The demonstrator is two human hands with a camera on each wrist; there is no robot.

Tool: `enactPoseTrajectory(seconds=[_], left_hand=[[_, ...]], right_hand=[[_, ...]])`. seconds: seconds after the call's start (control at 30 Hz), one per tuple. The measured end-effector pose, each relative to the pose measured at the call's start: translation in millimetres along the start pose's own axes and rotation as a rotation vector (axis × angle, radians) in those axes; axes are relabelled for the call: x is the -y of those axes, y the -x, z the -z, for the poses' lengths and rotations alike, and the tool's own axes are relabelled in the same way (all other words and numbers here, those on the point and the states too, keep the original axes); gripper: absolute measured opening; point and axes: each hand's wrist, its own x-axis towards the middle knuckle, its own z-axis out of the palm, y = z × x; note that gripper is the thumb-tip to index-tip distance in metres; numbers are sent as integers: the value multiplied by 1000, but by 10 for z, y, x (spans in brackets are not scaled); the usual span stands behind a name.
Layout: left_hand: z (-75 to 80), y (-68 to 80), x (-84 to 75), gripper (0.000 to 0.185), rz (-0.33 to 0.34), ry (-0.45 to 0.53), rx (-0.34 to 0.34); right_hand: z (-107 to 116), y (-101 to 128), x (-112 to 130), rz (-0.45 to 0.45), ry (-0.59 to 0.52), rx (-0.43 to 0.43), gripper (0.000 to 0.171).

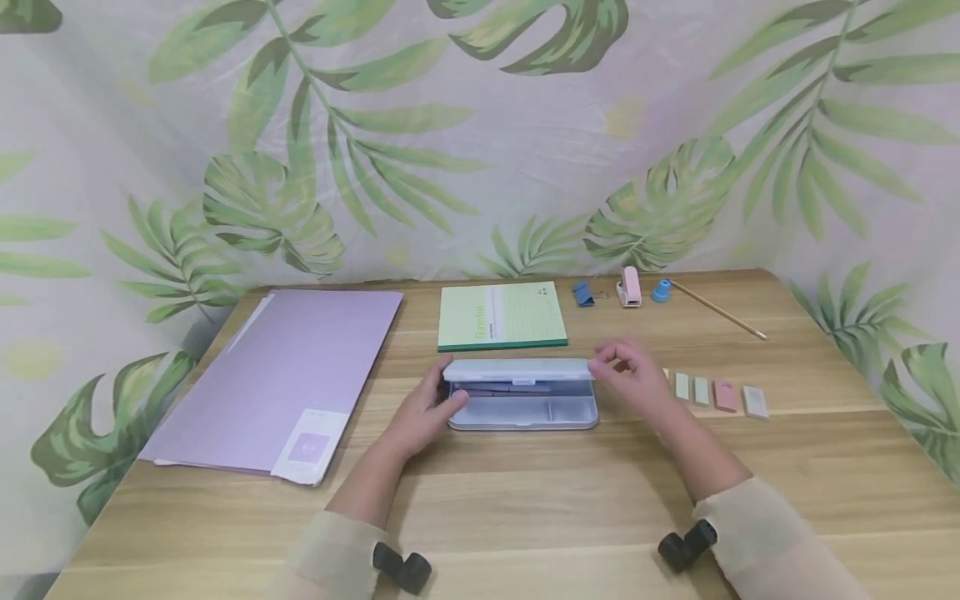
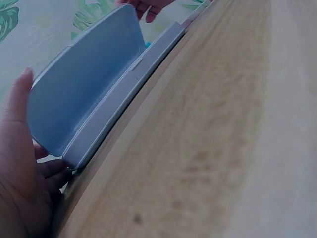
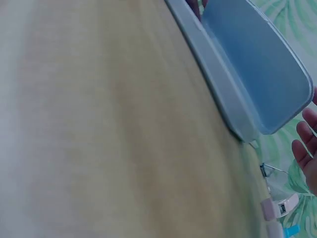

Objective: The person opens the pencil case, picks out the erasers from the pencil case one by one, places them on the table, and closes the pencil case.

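Note:
A light blue pencil case (image 1: 522,410) lies at the table's middle with its lid (image 1: 517,369) raised partway; pens show inside. My left hand (image 1: 450,393) grips the case's left end, thumb (image 2: 20,94) against the lid (image 2: 84,94) and fingers (image 2: 49,173) curled under the base. My right hand (image 1: 611,360) is blurred at the lid's right end. In the right wrist view its fingertips (image 3: 304,144) sit just off the lid's corner (image 3: 257,84), with a small gap showing. The right hand's fingers (image 2: 143,7) also peek over the lid's far end.
A purple folder (image 1: 277,379) lies at left and a green notebook (image 1: 501,315) behind the case. A blue binder clip (image 1: 583,293), a pink item (image 1: 628,287), a blue cap (image 1: 661,291) and a pencil (image 1: 718,310) sit at back right. Pastel tabs (image 1: 716,393) lie right.

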Motion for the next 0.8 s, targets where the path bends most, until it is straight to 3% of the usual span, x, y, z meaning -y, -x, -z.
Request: enactPoseTrajectory(seconds=[0.07, 0.17, 0.33, 0.43, 0.8], left_hand=[[1, -7, 3, 65, 4, 6, -5], [-7, -13, 3, 66, 26, 5, -7], [-16, 4, 1, 80, 74, -22, -8], [-19, 17, -7, 87, 99, -41, -4], [13, 19, -56, 94, 128, -77, 26]], right_hand=[[-33, 42, -38, -21, 18, 34, 21], [-67, 88, -108, -37, 54, 97, 25], [-101, 139, -206, -82, 144, 200, 67], [-119, 158, -229, -97, 209, 239, 81], [-140, 168, -219, -90, 235, 249, 88]])
